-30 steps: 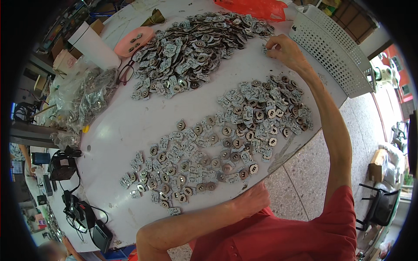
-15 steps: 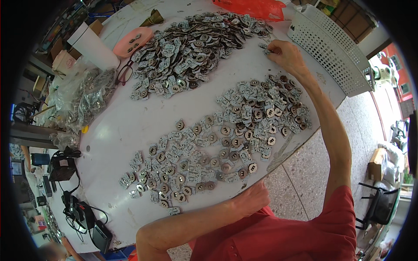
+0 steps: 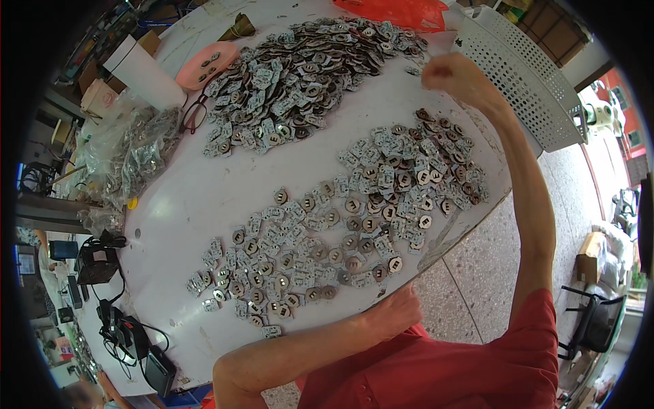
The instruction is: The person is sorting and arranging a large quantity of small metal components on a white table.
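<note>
My right hand (image 3: pixel 455 76) is over the far right of the table, next to a few small metal parts (image 3: pixel 413 70). Its fingers are curled and smeared by motion, so whether they hold anything is unclear. My left hand (image 3: pixel 400 310) is closed in a fist at the table's near edge, and whatever may be inside is hidden. Between the two hands spreads a loose group of flat silver metal parts with round, slotted discs (image 3: pixel 354 223), densest toward the right. Beyond it lies a higher heap of similar parts (image 3: pixel 293 82).
A white perforated plastic basket (image 3: pixel 524 82) stands at the far right, beside a red plastic bag (image 3: pixel 402 12). Farther left are a pink tray (image 3: pixel 197 63), a white cylinder (image 3: pixel 143 75), glasses (image 3: pixel 195 116) and clear bags of parts (image 3: pixel 136 150). Black cabled devices (image 3: pixel 129 334) lie at the left edge.
My right hand has drawn back slightly to the right, away from the small parts that its fingertips were at. My left hand has stayed in place.
</note>
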Demonstrator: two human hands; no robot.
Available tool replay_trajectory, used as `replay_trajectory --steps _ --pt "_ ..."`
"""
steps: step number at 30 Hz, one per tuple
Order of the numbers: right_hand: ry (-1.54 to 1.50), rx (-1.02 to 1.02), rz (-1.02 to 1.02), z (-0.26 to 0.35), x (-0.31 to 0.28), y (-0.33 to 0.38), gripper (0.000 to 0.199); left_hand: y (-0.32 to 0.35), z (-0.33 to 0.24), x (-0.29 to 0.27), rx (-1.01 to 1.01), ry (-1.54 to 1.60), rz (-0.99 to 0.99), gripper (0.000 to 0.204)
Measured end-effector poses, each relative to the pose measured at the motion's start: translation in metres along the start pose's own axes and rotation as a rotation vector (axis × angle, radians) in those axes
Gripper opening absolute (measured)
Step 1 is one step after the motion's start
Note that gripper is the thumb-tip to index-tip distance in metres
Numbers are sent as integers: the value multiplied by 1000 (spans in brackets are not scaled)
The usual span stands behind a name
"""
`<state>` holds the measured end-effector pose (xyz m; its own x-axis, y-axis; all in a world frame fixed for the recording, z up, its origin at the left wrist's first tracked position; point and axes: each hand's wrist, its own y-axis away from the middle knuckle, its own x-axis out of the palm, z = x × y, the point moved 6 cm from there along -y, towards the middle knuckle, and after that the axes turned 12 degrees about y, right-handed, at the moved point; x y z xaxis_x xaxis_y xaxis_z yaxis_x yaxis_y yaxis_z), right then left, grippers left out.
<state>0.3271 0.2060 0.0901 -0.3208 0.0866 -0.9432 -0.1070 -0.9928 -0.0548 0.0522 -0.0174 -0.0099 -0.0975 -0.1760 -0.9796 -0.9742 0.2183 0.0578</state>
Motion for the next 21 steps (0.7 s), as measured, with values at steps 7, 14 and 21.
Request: replay_trajectory --steps 7,14,21 --pt "121 53 -210 -28 22 -31 26 3 -1 -6 23 -12 -104 15" --pt "131 233 -442 -69 8 -59 30 1 -2 1 -29 -80 -97 17" --pt "263 189 -377 -56 17 -66 34 2 -2 1 -37 -82 -73 17"
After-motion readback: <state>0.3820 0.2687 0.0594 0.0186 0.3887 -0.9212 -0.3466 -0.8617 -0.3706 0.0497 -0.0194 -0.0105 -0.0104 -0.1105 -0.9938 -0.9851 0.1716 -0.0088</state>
